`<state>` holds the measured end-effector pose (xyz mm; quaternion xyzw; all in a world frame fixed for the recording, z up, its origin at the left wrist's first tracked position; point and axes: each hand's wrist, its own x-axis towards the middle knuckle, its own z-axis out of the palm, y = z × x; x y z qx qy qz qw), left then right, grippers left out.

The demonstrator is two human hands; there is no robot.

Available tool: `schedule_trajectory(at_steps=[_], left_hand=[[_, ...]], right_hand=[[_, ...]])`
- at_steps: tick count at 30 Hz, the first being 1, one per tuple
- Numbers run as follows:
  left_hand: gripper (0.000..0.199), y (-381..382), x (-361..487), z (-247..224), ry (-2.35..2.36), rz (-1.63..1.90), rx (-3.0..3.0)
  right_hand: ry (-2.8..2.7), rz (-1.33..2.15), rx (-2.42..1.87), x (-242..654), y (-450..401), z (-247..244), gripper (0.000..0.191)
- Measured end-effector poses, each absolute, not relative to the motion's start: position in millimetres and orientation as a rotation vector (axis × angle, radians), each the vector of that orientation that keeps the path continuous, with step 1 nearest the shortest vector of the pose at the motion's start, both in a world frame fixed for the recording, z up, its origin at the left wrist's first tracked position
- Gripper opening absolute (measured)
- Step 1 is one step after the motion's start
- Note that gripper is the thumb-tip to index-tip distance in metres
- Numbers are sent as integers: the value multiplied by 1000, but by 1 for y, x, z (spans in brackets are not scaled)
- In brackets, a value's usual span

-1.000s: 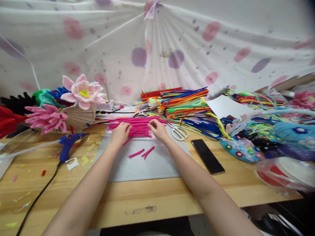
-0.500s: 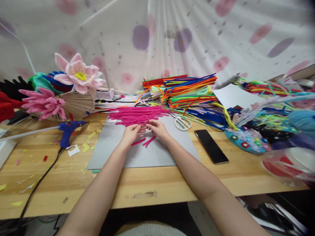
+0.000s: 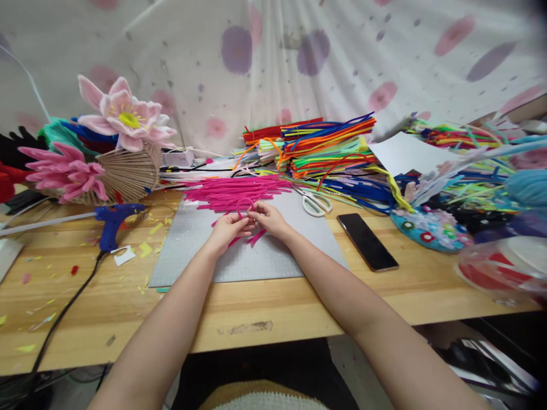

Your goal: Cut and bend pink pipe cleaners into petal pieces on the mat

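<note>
Between my hands a magenta pipe cleaner [image 3: 245, 201] is bent into a small upright loop. My left hand [image 3: 228, 229] pinches its left side, and my right hand [image 3: 268, 218] pinches the right side; the fingertips nearly meet at the bottom of the loop. Just behind lies a wide pile of magenta pipe cleaners [image 3: 231, 191] on the grey cutting mat [image 3: 183, 250]. A few short magenta pieces [image 3: 256, 238] rest on the mat under my hands, partly hidden by them.
White-handled scissors [image 3: 315, 203] and a black phone [image 3: 367, 241] lie right of my hands. A blue glue gun [image 3: 111, 225] is at left, near pink craft flowers [image 3: 128, 117]. Bundles of coloured pipe cleaners [image 3: 329, 145] are stacked behind. A plastic-wrapped tub [image 3: 504, 265] sits far right.
The loop looks smaller and rounder, and my fingertips have come closer together. The whole view has shifted slightly, so the table things appear a little higher.
</note>
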<state>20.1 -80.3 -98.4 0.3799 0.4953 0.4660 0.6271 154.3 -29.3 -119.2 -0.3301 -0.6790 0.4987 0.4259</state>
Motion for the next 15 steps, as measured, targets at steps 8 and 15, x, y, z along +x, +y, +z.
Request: schedule_trajectory(at_steps=[8, 15], left_hand=[[12, -81, 16, -98, 1187, 1036, 874], [13, -79, 12, -94, 1117, 968, 734]], right_hand=[[-1643, 1446, -870, 159, -32, -111, 28], [-1560, 1491, -860, 161, -32, -108, 31]])
